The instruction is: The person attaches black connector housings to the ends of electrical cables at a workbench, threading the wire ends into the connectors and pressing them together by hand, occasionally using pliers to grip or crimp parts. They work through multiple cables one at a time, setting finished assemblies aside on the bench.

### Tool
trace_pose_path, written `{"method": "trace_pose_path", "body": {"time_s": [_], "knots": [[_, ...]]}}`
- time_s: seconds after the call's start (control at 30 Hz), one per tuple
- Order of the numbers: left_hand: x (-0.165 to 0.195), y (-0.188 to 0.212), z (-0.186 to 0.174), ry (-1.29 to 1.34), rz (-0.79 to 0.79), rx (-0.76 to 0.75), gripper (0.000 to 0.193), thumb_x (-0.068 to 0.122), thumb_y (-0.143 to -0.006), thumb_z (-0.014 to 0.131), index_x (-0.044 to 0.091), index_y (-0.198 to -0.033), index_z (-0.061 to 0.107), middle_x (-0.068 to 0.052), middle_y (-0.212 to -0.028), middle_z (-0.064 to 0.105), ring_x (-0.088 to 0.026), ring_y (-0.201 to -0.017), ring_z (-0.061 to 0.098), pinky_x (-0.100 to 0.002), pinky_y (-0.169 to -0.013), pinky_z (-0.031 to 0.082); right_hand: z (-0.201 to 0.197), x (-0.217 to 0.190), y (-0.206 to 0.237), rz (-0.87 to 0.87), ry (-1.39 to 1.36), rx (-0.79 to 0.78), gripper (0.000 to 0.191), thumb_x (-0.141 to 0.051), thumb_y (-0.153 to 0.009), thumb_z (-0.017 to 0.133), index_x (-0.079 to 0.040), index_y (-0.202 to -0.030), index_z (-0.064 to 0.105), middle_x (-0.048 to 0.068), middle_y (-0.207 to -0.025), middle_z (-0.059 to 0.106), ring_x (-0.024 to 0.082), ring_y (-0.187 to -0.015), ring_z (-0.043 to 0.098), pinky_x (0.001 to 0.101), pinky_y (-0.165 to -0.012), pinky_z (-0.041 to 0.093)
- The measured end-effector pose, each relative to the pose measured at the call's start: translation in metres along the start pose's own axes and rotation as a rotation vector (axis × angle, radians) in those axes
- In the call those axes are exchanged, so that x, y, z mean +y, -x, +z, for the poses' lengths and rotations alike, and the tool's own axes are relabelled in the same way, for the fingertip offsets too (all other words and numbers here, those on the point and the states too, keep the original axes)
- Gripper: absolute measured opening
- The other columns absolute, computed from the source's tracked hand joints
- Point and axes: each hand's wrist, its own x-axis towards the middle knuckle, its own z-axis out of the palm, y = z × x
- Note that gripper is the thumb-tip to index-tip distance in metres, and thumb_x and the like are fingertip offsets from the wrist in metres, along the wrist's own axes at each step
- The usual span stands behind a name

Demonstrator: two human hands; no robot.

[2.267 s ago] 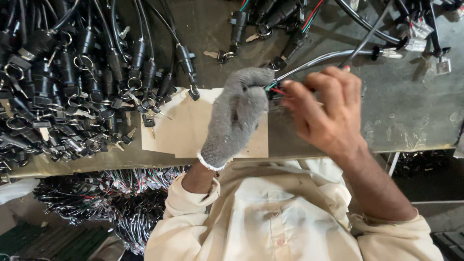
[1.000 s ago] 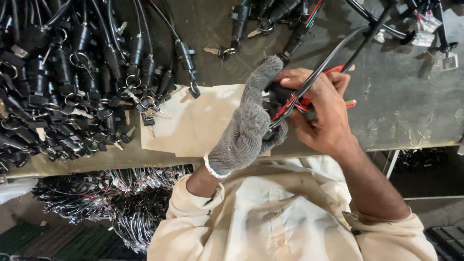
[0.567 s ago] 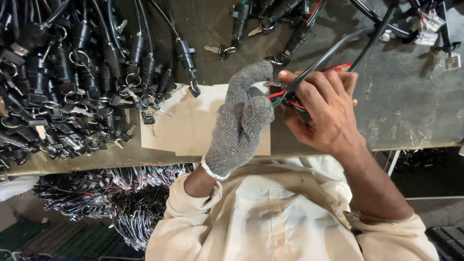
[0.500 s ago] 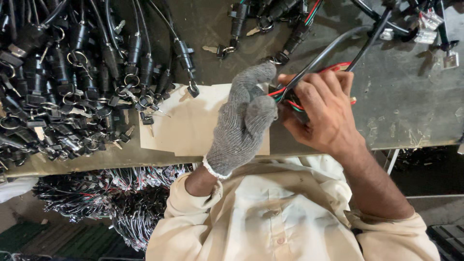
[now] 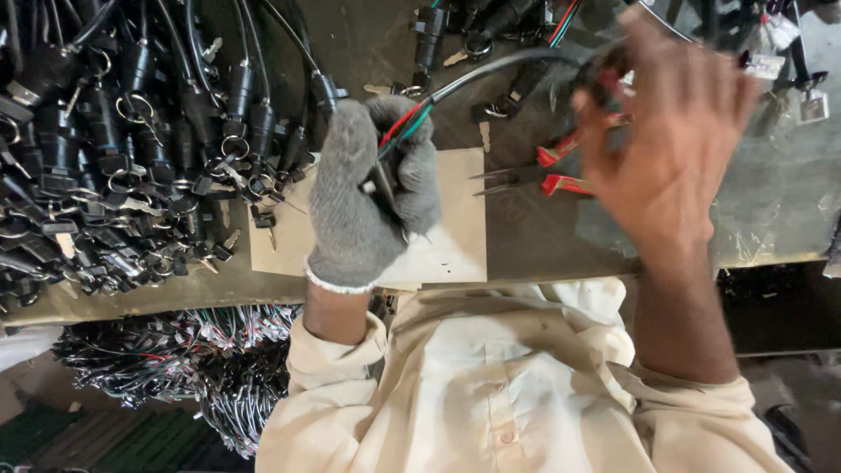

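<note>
Black sheathed cable (image 5: 491, 72) with red and green wires (image 5: 405, 124) fanning out of its near end sits in your left hand (image 5: 368, 188), grey knit glove, fingers curled tight round the wire ends and a small dark part, over the middle of the bench. Cable runs up and right from the glove toward your right hand (image 5: 670, 144), which is bare, blurred, fingers spread fairly wide above the bench; cannot tell if it grips the cable where it passes behind the fingers. Just under the glove lies a tan cardboard sheet (image 5: 455, 236) flat on the grey bench top (image 5: 771, 210). Red-handled pliers (image 5: 543, 175) lie right of the sheet, partly under your right hand. Far left, a big heap of black key switches with rings and leads (image 5: 131, 149). Near left, below the bench edge, a bundle of loose wires (image 5: 184, 359). Cream shirt (image 5: 491, 394) at the near edge.
</note>
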Motion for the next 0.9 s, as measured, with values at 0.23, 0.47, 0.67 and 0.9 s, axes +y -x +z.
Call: {"method": "trace_pose_path", "body": {"time_s": [0.23,0.47,0.67,0.9], "knots": [[-0.021,0.049,0.001,-0.08,-0.011,-0.148,0.037,0.036,-0.103,0.065,0.007,-0.125,0.057,-0.005,-0.084,0.058,-0.01,-0.064,0.047,-0.028,-0.054,0.036,0.017,0.025,-0.011,0.07,-0.367,0.123,0.049,-0.029,-0.104,0.075,0.002,-0.133,0.05,0.013,-0.119,0.056,0.031,-0.101,0.056,0.0419,-0.087,0.045],[0.01,0.078,0.005,-0.06,0.303,-0.206,0.028,0.03,-0.108,0.067,0.004,-0.119,0.066,-0.006,-0.076,0.066,-0.016,-0.052,0.048,-0.033,-0.054,0.043,0.028,0.008,-0.065,-0.069,-0.393,0.083,0.046,-0.022,-0.104,0.085,0.007,-0.124,0.057,0.022,-0.104,0.057,0.034,-0.078,0.054,0.0417,-0.064,0.043],[-0.02,0.085,0.019,-0.446,0.198,-0.245,0.026,0.024,-0.107,0.062,0.004,-0.123,0.06,-0.013,-0.097,0.067,-0.02,-0.072,0.059,-0.033,-0.065,0.052,0.005,-0.032,-0.032,0.077,-0.747,-0.2,0.04,-0.038,-0.112,0.05,-0.003,-0.121,0.067,0.014,-0.101,0.063,0.025,-0.088,0.058,0.0376,-0.078,0.045],[-0.05,0.035,0.003,-0.529,-0.153,-0.088,0.031,0.024,-0.113,0.053,0.0,-0.132,0.06,-0.002,-0.092,0.063,-0.009,-0.078,0.053,-0.025,-0.069,0.045,-0.038,-0.074,0.013,0.463,-1.982,-0.098,0.032,-0.031,-0.111,0.061,-0.001,-0.105,0.068,0.009,-0.085,0.069,0.021,-0.076,0.062,0.0398,-0.07,0.05]]}}
